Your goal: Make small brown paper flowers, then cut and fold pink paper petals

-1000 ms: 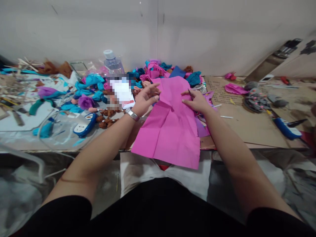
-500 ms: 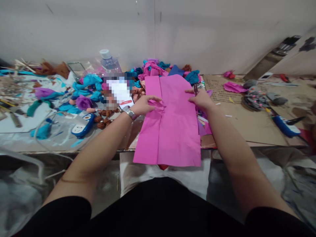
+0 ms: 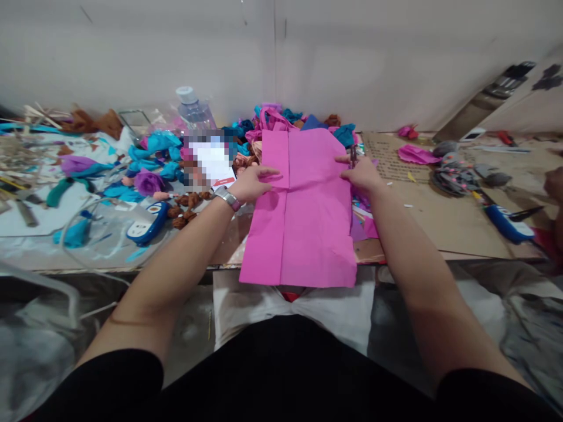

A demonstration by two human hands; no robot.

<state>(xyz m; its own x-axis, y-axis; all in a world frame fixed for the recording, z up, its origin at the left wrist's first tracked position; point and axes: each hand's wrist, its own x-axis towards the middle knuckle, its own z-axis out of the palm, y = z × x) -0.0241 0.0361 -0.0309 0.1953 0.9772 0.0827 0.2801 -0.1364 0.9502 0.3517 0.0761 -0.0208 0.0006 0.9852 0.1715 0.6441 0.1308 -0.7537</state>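
A large sheet of pink crepe paper (image 3: 319,217), with a strip folded along its left side, reaches from the bench over its front edge. My left hand (image 3: 254,183), a metal watch at its wrist, lies on the left part of the sheet with thumb and fingers apart. At the right edge, my right hand (image 3: 364,176) has its index finger and thumb on the paper. Dark, slim scissors (image 3: 353,155) stick up from that hand; their lower part is hidden in it.
Crumpled paper pieces (image 3: 160,142) and a capped bottle (image 3: 196,111) lie or stand left and behind. Blue-and-white power strips (image 3: 148,224) flank the work area. Cardboard (image 3: 422,220) covers the right side, with a flask (image 3: 488,102) behind. Another person's hand (image 3: 554,183) shows at the right edge.
The pink sheet has shifted slightly up and away from me, and a crosswise crease shows in it. My left hand moved a little left, my right slightly right. Another person's hand has appeared at right.
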